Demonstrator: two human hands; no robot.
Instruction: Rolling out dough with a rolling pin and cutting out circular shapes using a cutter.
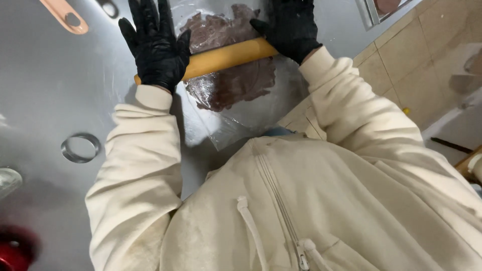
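Observation:
A yellow rolling pin [228,56] lies across a flat sheet of brown dough [236,83] that sits under clear plastic film [241,123] on a steel counter. My left hand [155,45], in a black glove, presses flat on the pin's left end with fingers spread. On the pin's right end rests my right hand [291,27], also gloved in black, palm down. Both sleeves are cream-coloured. The dough spreads above and below the pin.
A metal ring cutter [80,147] lies on the steel counter [45,90] at the left. A peach-coloured plastic tool [64,15] sits at the top left, a red object [12,251] at the bottom left. Beige floor tiles [422,60] show at the right.

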